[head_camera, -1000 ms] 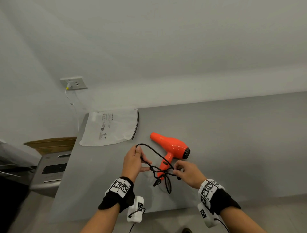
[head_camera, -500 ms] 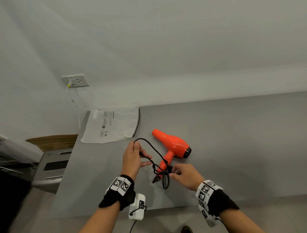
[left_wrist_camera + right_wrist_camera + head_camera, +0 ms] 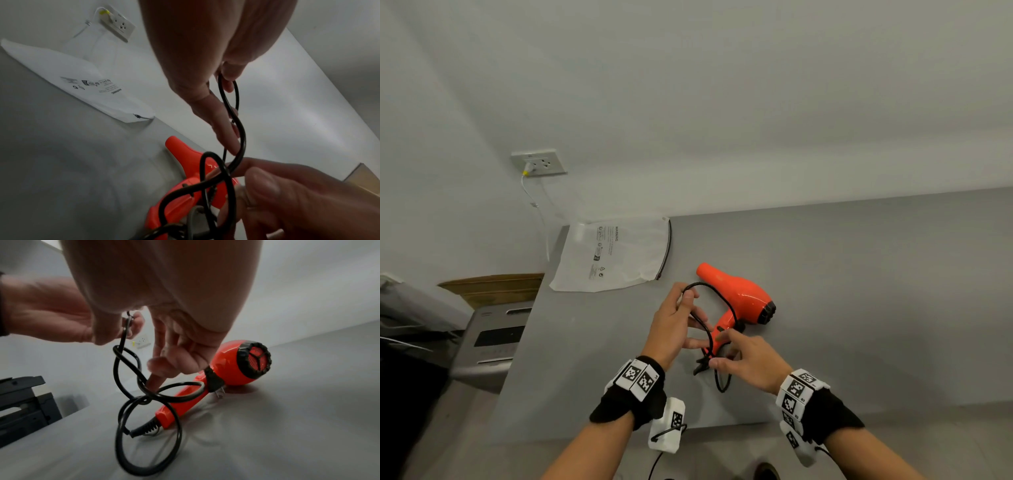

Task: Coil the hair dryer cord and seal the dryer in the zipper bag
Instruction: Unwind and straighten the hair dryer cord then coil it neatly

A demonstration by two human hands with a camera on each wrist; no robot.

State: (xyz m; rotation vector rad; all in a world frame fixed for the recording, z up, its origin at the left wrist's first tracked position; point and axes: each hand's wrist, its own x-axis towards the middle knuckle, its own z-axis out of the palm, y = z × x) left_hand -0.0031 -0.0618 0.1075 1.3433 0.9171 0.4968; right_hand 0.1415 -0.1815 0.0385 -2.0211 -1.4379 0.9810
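An orange hair dryer (image 3: 736, 294) lies on its side on the grey table (image 3: 859, 274), its black cord (image 3: 710, 337) looped in front of the handle. My left hand (image 3: 686, 308) pinches the top of a cord loop (image 3: 226, 78) between thumb and fingers, lifted above the table. My right hand (image 3: 726, 349) is just right of it, over the dryer's handle. Its index finger (image 3: 154, 381) pokes through the loops, and its curled fingers hold the plug (image 3: 213, 382). A frosted white zipper bag (image 3: 616, 253) lies flat at the table's far left corner.
A wall socket (image 3: 539, 162) with a white cable plugged in sits above the bag. Off the table's left edge stand a grey appliance (image 3: 493, 339) and a cardboard box (image 3: 489, 287). The table's front edge runs just below my wrists.
My right hand has moved left and up, close to the left hand, bringing the plug end over the dryer's handle. The cord loops have gathered tighter between both hands.
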